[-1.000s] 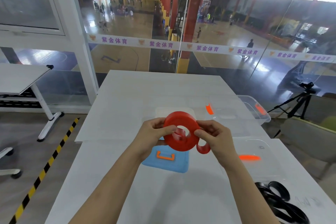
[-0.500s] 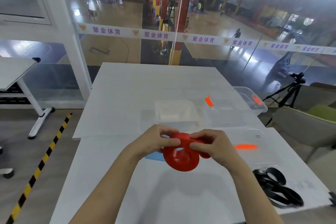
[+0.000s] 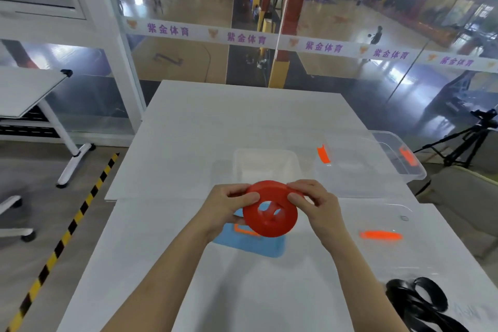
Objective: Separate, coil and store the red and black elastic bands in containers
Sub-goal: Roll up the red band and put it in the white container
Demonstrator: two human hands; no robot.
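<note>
A red elastic band is wound into a thick ring with a hole in its middle, held above the table in front of me. My left hand grips its left edge with thumb on top. My right hand pinches its upper right edge. The black elastic band lies in loose loops on the table at the near right. A small clear container stands just beyond the red coil. A larger clear container with orange clips stands to the right.
A blue lid with an orange handle lies on the white table under the coil. A clear lid with an orange strip lies at the right. A tripod stands beyond the table's right edge, a glass wall behind.
The red coil has tipped from nearly flat to facing me and sits slightly higher. Both hands keep hold of its edges. The view has shifted a little.
</note>
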